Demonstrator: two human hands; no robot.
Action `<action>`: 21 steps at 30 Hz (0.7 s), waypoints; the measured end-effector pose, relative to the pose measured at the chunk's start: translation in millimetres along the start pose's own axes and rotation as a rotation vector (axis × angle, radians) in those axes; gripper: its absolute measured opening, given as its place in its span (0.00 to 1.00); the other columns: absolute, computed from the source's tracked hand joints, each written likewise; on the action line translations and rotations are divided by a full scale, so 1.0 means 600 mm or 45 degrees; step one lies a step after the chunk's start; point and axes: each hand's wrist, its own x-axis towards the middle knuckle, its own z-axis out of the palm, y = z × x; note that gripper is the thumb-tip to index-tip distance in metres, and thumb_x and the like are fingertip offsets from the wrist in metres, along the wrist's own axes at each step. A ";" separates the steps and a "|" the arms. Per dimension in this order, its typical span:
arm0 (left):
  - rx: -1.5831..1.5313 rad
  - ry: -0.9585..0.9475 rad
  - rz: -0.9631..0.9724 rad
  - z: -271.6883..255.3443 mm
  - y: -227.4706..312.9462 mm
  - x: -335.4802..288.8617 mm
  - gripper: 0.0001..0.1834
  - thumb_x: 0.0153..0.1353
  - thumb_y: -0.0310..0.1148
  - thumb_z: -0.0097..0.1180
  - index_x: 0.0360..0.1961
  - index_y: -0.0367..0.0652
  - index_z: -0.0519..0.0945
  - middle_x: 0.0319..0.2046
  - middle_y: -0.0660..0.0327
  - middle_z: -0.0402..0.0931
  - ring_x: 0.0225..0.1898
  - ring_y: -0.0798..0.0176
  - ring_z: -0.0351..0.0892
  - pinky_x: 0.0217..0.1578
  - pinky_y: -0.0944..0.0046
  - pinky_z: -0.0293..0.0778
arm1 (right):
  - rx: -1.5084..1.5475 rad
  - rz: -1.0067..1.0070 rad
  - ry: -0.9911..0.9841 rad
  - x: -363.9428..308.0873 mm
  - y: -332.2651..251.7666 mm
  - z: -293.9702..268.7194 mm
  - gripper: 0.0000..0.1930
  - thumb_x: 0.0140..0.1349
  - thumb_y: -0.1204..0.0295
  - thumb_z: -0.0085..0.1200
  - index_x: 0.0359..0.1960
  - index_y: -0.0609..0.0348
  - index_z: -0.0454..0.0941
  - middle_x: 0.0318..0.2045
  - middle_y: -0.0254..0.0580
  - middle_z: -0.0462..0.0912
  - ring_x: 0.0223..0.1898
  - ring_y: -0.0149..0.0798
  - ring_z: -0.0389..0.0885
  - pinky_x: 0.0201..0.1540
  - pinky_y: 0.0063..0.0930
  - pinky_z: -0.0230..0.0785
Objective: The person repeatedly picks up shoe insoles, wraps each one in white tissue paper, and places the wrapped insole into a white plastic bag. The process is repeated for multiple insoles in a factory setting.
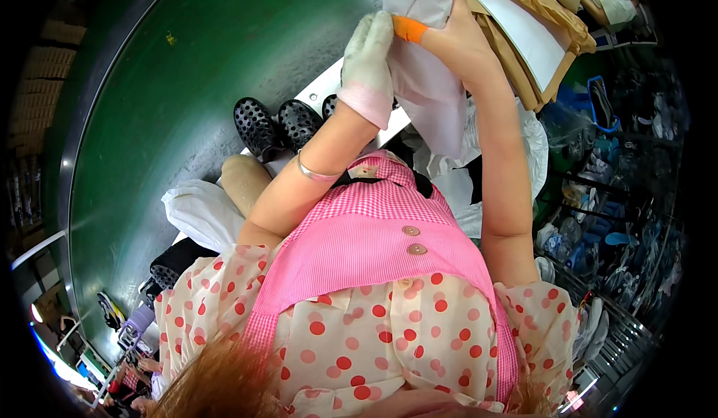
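A green painted floor (187, 104) fills the upper left of the frame, with a pair of black perforated clogs (277, 122) near the centre. At the top centre, both hands are raised on a pale grey fabric piece (430, 89) that hangs down limp between them. The left hand (368, 59), in a whitish work glove with a pink cuff, presses flat against its left edge. The right hand (449, 32), bare but for an orange finger cot (408, 29), pinches the cloth near its top. The cloth looks light, soft and floppy, best held by its upper edge or corners. Tan and white cut pieces (531, 29) are stacked at the upper right.
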 end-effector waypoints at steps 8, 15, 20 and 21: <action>0.096 0.200 0.110 0.002 0.015 0.011 0.14 0.68 0.40 0.48 0.43 0.39 0.76 0.38 0.68 0.72 0.39 0.72 0.67 0.44 0.71 0.65 | 0.639 -0.020 -0.255 -0.027 0.018 -0.013 0.46 0.55 0.56 0.61 0.69 0.61 0.49 0.61 0.50 0.67 0.62 0.41 0.65 0.62 0.30 0.58; -0.020 0.182 0.126 -0.015 0.034 0.049 0.22 0.69 0.44 0.45 0.53 0.36 0.71 0.52 0.60 0.72 0.50 0.65 0.71 0.54 0.64 0.66 | 1.329 0.594 -0.087 -0.055 0.027 0.035 0.32 0.67 0.48 0.44 0.58 0.66 0.69 0.51 0.44 0.77 0.50 0.34 0.77 0.53 0.25 0.69; -0.211 0.155 -0.044 -0.010 0.021 0.048 0.26 0.70 0.48 0.43 0.60 0.39 0.68 0.57 0.58 0.70 0.55 0.59 0.70 0.57 0.61 0.67 | 1.401 0.501 0.145 -0.063 0.051 0.061 0.25 0.69 0.52 0.44 0.55 0.62 0.71 0.48 0.42 0.78 0.47 0.34 0.79 0.49 0.26 0.71; -0.316 0.115 -0.115 -0.007 0.016 0.042 0.27 0.70 0.49 0.42 0.61 0.40 0.67 0.57 0.58 0.70 0.56 0.58 0.70 0.58 0.61 0.67 | 1.400 0.502 0.190 -0.059 0.039 0.057 0.24 0.69 0.53 0.45 0.51 0.63 0.73 0.45 0.41 0.79 0.44 0.32 0.79 0.46 0.25 0.71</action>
